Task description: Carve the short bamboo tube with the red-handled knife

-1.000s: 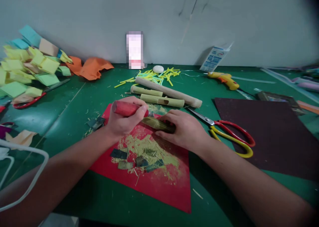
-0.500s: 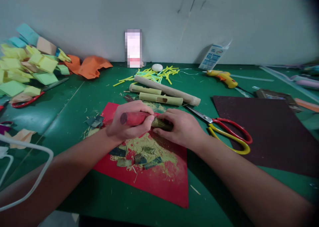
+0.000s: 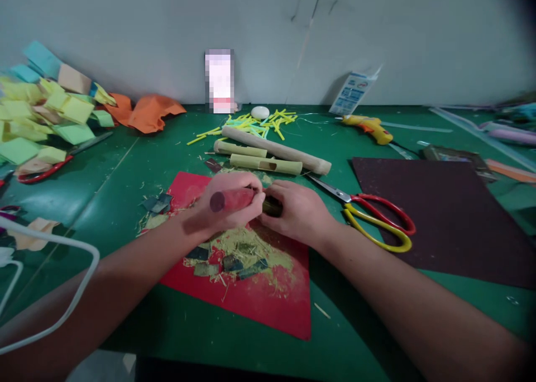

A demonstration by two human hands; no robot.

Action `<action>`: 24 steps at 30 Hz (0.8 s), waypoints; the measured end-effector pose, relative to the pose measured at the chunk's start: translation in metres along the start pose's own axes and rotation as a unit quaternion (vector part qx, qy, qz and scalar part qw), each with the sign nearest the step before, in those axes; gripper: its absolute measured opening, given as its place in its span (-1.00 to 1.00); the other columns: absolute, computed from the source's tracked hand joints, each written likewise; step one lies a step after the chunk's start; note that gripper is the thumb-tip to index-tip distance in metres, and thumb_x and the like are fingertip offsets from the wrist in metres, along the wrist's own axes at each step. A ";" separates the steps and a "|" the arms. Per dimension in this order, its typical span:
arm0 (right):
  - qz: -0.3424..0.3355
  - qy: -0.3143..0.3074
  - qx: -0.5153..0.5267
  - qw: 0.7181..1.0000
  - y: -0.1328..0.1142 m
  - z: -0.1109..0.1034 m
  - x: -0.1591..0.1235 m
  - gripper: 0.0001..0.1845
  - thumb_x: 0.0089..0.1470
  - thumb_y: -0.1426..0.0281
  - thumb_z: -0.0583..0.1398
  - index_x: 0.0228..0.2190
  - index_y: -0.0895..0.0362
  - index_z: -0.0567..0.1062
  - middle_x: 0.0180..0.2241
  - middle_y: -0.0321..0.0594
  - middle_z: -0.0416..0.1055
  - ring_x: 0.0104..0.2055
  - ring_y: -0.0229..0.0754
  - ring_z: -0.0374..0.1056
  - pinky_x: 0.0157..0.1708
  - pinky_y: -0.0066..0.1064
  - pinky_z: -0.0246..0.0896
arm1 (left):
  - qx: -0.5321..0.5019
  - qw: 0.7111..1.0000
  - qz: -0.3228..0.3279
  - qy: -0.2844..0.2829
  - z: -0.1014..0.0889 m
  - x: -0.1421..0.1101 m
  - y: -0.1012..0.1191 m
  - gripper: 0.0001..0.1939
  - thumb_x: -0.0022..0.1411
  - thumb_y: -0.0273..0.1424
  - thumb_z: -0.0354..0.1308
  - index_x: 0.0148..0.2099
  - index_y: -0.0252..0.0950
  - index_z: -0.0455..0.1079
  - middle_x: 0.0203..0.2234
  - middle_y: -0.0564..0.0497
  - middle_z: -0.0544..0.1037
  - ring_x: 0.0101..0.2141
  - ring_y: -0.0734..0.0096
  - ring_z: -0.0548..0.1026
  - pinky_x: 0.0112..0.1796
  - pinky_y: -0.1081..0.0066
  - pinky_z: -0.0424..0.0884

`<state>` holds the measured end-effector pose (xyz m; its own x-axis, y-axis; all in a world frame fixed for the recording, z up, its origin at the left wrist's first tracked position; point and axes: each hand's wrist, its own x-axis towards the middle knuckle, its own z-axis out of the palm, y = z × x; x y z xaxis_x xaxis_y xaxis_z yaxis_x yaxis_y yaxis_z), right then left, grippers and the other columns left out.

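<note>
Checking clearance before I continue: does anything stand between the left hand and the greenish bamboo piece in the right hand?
Nothing visible does: the left hand, gripping a red cylindrical handle, is right beside the greenish bamboo piece in the right hand. The handle's far end is hidden.

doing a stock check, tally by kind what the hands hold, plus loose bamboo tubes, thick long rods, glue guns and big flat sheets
Red handle, left hand: 1
Greenish piece, right hand, mostly hidden: 1
Bamboo tubes: 2
Long rod: 1
Glue gun: 1
Flat sheets, red and dark: 2
Total: 8
</note>
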<state>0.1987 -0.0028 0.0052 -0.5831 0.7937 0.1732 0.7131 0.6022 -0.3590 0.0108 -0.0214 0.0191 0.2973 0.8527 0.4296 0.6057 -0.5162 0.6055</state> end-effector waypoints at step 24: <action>0.030 0.028 0.028 0.999 -0.004 0.007 0.000 -0.77 0.01 0.21 0.23 -0.45 0.13 0.43 -0.39 -0.20 0.38 -0.34 -0.19 0.20 -0.38 -0.36 -0.04 | -0.096 0.984 -0.151 -0.004 0.023 0.013 -0.001 -0.69 0.20 -0.25 0.02 -0.55 -0.24 0.13 -0.62 0.10 0.23 -0.50 0.43 0.26 -0.45 0.37 0.22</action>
<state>0.1928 -0.0055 0.0006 -0.5163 0.8326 0.2003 0.7226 0.5491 -0.4199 0.0308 -0.0073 0.0086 0.1318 0.9696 0.2062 0.5163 -0.2447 0.8207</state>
